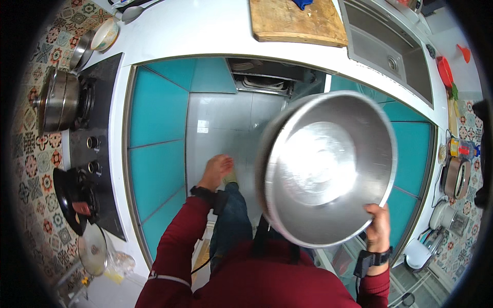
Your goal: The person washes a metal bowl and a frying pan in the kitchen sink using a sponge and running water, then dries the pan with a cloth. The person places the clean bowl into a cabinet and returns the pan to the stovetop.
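Note:
My right hand (378,227) grips the rim of a large stainless steel basin (369,154), with the thumb over the inside edge. The basin is tilted so its shiny inside shows, and nothing lies in it. A second rim or wall, blurred, shows at the basin's left side; whether it is another basin I cannot tell. My left hand (217,171) hangs over the floor with its fingers bent, holding nothing visible, apart from the basin. Both wrists wear black straps with small devices.
A wooden cutting board (300,23) lies on the white counter beside a steel sink (385,50). Left, a gas stove (102,115) bears a steel pot (59,102) and a black wok (63,200). An opened cabinet door (213,75) stands beside a dark compartment holding dishes.

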`<state>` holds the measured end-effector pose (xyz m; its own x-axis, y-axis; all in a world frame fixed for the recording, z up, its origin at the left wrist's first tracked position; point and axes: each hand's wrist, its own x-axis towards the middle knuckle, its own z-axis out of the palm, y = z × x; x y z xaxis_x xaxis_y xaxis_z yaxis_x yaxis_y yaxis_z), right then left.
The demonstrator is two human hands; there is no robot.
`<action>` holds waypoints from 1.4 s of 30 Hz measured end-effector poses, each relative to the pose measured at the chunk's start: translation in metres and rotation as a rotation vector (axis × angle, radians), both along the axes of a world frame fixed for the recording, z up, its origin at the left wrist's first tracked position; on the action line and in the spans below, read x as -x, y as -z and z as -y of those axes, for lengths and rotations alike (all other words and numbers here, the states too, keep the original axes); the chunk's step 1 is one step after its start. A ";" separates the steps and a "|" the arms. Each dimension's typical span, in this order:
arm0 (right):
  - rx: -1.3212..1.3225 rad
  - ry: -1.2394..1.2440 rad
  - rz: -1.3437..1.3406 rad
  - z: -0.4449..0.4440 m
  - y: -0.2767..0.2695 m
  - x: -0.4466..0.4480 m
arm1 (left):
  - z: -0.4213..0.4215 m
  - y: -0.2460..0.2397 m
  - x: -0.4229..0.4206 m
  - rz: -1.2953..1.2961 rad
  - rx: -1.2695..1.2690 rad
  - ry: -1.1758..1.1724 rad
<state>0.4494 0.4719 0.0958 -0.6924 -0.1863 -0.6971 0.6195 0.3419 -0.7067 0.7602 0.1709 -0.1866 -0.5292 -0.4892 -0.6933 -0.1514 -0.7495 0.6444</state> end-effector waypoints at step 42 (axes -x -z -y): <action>-0.049 0.244 0.338 0.103 0.426 -0.101 | 0.156 0.060 0.064 0.893 1.390 0.912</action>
